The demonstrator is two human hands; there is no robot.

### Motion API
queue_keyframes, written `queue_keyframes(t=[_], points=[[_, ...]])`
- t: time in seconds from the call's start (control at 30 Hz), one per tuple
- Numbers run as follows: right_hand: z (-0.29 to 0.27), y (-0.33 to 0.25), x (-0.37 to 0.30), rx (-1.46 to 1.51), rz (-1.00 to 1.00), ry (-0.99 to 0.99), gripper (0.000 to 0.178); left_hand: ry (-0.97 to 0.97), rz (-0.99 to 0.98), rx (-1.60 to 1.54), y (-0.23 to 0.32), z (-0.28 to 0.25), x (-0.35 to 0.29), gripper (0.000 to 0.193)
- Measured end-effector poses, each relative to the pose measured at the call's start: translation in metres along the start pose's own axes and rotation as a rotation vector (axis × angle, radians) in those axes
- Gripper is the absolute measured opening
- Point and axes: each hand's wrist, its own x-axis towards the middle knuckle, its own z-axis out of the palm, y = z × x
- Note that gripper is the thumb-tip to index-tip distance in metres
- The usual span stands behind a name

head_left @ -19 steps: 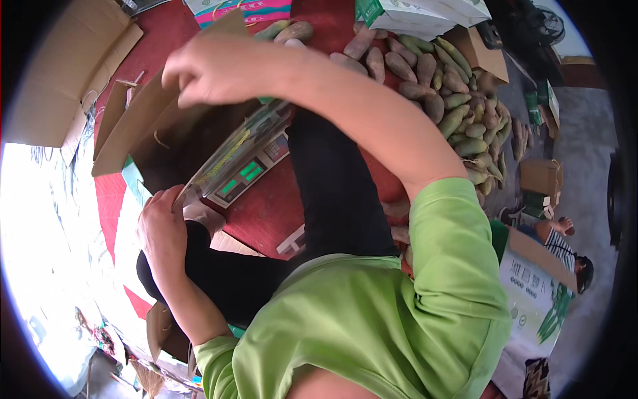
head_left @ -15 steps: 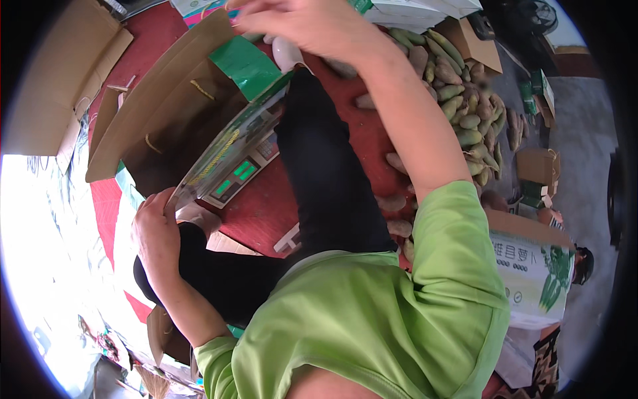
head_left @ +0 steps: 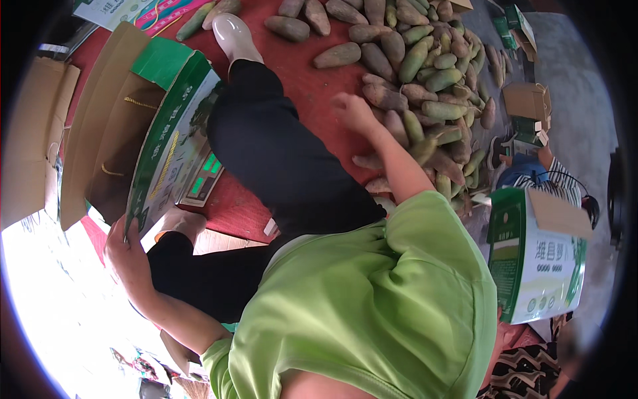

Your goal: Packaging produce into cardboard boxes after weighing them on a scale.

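My left hand pinches the near corner of an open cardboard carton, green and white outside and brown inside, with yellow cord handles. The carton stands tilted at the left, its flaps spread. Close against its side is a digital scale with lit green displays, partly hidden by the carton and my leg. My right hand hovers above the red carpet by the left edge of a heap of green radishes. Its fingers are loosely bent and apart, with nothing visible in them.
Another brown carton stands far left. Loose radishes lie on the red carpet beyond my booted foot. At right, a person in striped sleeves is partly behind a green-white carton. A small box sits farther back.
My right hand has come from the carton's far end across to the radish heap. The view has shifted, showing more radishes. My left hand stays on the carton's near corner.
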Motion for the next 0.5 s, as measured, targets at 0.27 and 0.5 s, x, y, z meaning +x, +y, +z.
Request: queue_keyframes(t=[0.27, 0.5], points=[[0.053, 0.081, -0.074, -0.228, 0.157, -0.196, 0.023, 0.021, 0.035, -0.118, -0.007, 0.002, 0.000, 0.016], [0.028, 0.137, -0.078, -0.166, 0.399, 0.019, 0.022, 0.017, 0.032, -0.147, -0.007, 0.004, 0.000, 0.014]])
